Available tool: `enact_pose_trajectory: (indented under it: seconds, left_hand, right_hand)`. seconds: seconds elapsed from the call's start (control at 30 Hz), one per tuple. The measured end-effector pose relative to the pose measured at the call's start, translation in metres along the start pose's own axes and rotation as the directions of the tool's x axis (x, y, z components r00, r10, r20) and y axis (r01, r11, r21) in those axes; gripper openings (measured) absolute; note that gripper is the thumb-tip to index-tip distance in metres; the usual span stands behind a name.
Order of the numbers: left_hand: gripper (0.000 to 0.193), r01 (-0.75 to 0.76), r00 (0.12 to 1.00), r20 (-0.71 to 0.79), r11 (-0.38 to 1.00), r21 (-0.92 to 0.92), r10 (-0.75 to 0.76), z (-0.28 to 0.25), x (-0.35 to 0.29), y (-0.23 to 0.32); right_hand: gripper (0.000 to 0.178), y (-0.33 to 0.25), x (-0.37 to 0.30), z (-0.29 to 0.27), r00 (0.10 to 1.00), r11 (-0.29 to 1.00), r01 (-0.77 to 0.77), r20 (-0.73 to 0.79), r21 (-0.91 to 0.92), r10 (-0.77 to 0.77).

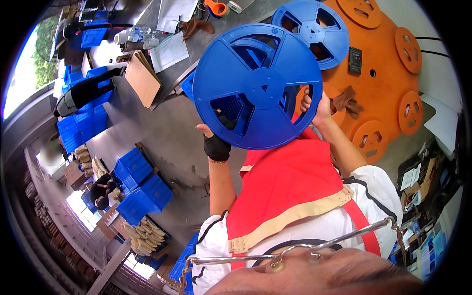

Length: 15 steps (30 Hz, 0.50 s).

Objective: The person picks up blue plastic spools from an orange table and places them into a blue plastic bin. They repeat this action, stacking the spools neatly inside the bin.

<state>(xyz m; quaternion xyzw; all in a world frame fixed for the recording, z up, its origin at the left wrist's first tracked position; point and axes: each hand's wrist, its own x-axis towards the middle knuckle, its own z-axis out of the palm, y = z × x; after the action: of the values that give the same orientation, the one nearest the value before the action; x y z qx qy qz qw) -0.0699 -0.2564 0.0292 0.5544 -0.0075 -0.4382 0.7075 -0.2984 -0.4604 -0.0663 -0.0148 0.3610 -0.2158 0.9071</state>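
A large blue plastic reel [255, 81] with cut-out windows is held up in front of me, tilted with its flat face showing. My left hand [216, 145], in a black fingerless glove, grips its lower left edge, thumb outside and fingers partly showing through a window. On the reel's right side, my bare right hand [319, 108] wraps its fingers through another window and around the rim. Behind the held reel, a second blue reel [310, 32] lies on the orange round table [383, 83].
Several orange slotted discs [410, 112] sit around the orange table, with a small black device [355, 60] and a brown cloth [347, 101]. At left are a grey workbench [179, 69] with papers, cardboard sheets [142, 81], blue crates [133, 167], and other people.
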Motion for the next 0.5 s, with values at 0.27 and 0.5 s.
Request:
enact_pose_trajectory:
  seconds: [0.27,0.5]
  left_hand:
    - [0.045,-0.083,0.985,0.147,0.995,-0.062,0.091,0.001,-0.004,-0.006]
    - [0.03,0.054,0.997,-0.05,0.988,-0.147,-0.062,-0.003,-0.02,0.002]
  right_hand:
    - [0.048,-0.003,0.008,0.012,0.995,0.989,0.031,-0.086,-0.147,-0.044]
    - [0.031,-0.023,0.086,-0.052,0.754,-0.116,0.243,0.263,-0.963,-0.603]
